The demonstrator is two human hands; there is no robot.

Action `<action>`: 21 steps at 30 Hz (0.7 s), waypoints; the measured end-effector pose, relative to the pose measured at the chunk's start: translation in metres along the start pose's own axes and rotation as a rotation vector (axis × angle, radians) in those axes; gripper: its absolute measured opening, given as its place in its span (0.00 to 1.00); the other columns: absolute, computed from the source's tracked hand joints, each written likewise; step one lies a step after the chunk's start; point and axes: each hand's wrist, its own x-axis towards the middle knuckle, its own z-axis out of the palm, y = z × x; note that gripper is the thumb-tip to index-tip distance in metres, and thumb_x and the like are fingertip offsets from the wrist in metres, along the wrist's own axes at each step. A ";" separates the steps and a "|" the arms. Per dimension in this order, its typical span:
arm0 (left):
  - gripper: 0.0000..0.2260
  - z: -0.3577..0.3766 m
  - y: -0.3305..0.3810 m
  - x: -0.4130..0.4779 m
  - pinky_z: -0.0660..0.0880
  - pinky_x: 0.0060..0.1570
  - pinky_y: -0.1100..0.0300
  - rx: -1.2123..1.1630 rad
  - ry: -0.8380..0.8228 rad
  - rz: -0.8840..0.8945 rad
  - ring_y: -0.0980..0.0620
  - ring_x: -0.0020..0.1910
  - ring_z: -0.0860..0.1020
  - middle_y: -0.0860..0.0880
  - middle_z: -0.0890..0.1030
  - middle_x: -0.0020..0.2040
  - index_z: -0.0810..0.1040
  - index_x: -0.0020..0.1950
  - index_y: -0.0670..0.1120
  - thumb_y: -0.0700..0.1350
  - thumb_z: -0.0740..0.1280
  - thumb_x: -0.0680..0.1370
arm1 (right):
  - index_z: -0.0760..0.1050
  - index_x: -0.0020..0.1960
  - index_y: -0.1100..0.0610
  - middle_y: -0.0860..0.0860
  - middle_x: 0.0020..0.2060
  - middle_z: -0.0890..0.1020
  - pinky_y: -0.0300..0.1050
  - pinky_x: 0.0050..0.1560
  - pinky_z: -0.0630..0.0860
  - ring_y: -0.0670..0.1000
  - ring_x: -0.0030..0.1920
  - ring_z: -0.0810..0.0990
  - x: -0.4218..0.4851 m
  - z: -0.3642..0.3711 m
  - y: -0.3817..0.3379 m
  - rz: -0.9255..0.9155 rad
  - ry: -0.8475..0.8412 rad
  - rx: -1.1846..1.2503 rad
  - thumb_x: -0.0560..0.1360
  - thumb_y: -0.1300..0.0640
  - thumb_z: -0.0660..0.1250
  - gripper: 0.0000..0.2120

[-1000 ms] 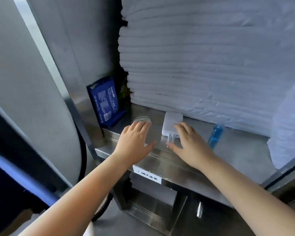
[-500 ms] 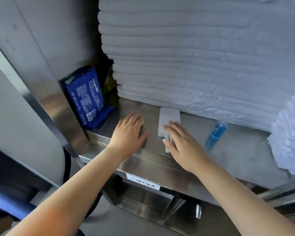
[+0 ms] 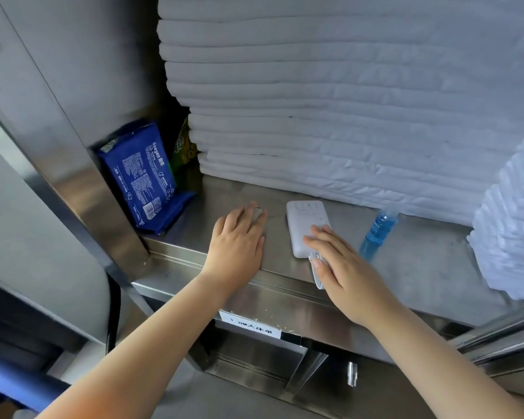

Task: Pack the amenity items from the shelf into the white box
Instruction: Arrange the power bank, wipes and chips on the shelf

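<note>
Amenity items [image 3: 307, 228] sit along the steel shelf [image 3: 421, 267], none packed yet, and we see no white box. Left of our left fingers [image 3: 248, 216], a blue pack [image 3: 139, 182] leans on the post. Our left hand [image 3: 238, 243], hovering short a second ago, now lies flat, its straight fingers covering the small round item [image 3: 259, 210], which barely shows at the fingertips. Right of them, our right hand [image 3: 348, 270] has slid forward. Its straight fingers [image 3: 318, 237] rest on the white flat item [image 3: 303, 222], thumb by its loop [image 3: 319, 284], gripping nothing yet. Beyond those fingers is a blue bottle [image 3: 378, 234]. Both hands have made contact, so we judge two pickups are about to begin.
</note>
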 end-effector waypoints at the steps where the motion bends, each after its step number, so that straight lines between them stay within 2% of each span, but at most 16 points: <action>1: 0.20 0.000 -0.002 -0.001 0.65 0.63 0.50 0.003 -0.011 0.009 0.44 0.67 0.68 0.45 0.69 0.71 0.69 0.71 0.45 0.46 0.61 0.78 | 0.66 0.70 0.52 0.45 0.73 0.63 0.26 0.68 0.46 0.39 0.74 0.51 0.000 0.000 0.000 0.008 -0.004 0.010 0.80 0.49 0.51 0.20; 5: 0.24 -0.004 -0.004 -0.002 0.61 0.66 0.50 0.002 -0.053 0.066 0.44 0.72 0.62 0.44 0.63 0.74 0.64 0.74 0.45 0.48 0.61 0.78 | 0.63 0.72 0.48 0.40 0.73 0.59 0.34 0.71 0.50 0.35 0.73 0.48 -0.002 -0.005 -0.002 0.021 -0.040 0.039 0.76 0.39 0.43 0.29; 8: 0.27 -0.011 0.004 0.000 0.61 0.68 0.47 -0.002 -0.010 0.169 0.42 0.71 0.64 0.42 0.65 0.73 0.66 0.73 0.43 0.46 0.66 0.75 | 0.61 0.73 0.49 0.40 0.73 0.59 0.38 0.71 0.57 0.36 0.73 0.52 -0.011 -0.011 0.000 0.012 -0.009 0.038 0.77 0.39 0.43 0.29; 11: 0.29 -0.014 0.016 0.000 0.60 0.68 0.46 -0.040 0.023 0.302 0.42 0.71 0.64 0.43 0.66 0.72 0.67 0.72 0.43 0.45 0.69 0.72 | 0.64 0.71 0.53 0.45 0.71 0.64 0.38 0.66 0.64 0.41 0.70 0.61 -0.023 -0.014 0.000 -0.015 0.096 -0.023 0.79 0.40 0.50 0.26; 15: 0.25 -0.006 0.029 -0.007 0.61 0.69 0.46 -0.062 -0.016 0.428 0.43 0.72 0.64 0.44 0.64 0.73 0.67 0.72 0.44 0.47 0.66 0.76 | 0.72 0.65 0.56 0.48 0.63 0.73 0.38 0.59 0.71 0.46 0.63 0.72 -0.030 -0.012 0.000 -0.174 0.159 -0.175 0.75 0.42 0.63 0.24; 18: 0.24 0.007 0.029 -0.011 0.55 0.73 0.51 -0.153 -0.099 0.407 0.47 0.75 0.57 0.47 0.57 0.76 0.59 0.76 0.47 0.47 0.59 0.80 | 0.76 0.61 0.55 0.48 0.58 0.76 0.40 0.55 0.74 0.47 0.57 0.74 -0.030 -0.004 0.003 -0.226 0.186 -0.215 0.72 0.47 0.69 0.21; 21: 0.24 0.014 0.025 -0.012 0.47 0.73 0.58 -0.213 -0.132 0.393 0.51 0.76 0.52 0.52 0.50 0.77 0.52 0.77 0.51 0.48 0.54 0.82 | 0.78 0.58 0.56 0.49 0.54 0.79 0.39 0.58 0.72 0.48 0.55 0.75 -0.027 0.002 0.007 -0.265 0.244 -0.225 0.71 0.55 0.72 0.16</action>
